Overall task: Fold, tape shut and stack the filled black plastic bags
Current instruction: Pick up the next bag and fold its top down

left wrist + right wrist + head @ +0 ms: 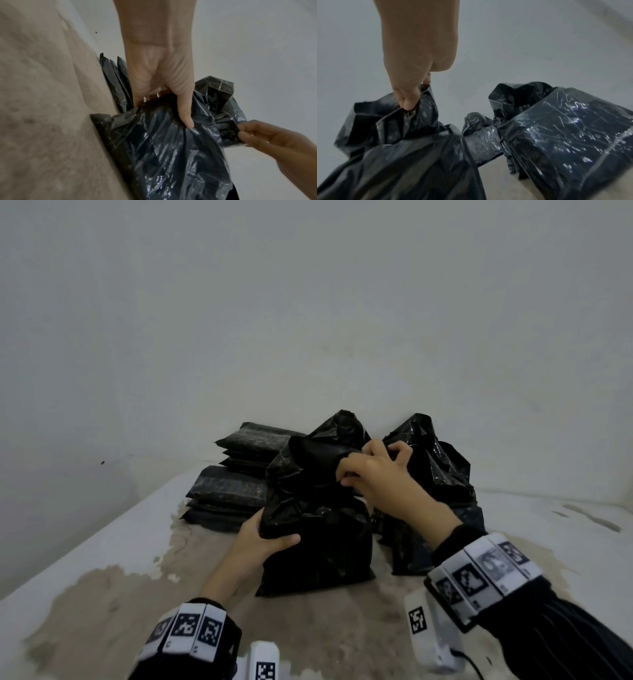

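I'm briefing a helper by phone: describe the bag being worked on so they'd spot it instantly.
On the worn tabletop by the wall, flat packets are stacked at left. The bag being worked on stands nearest, held by the left hand, its top pinched by the right hand; the other open bag behind is untouched.

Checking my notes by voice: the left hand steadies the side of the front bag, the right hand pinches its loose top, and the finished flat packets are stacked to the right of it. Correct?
Not quite. The flat packets are stacked to the left of the front bag, as the head view shows. The rest holds: the left hand steadies its side and the right hand pinches its loose top.
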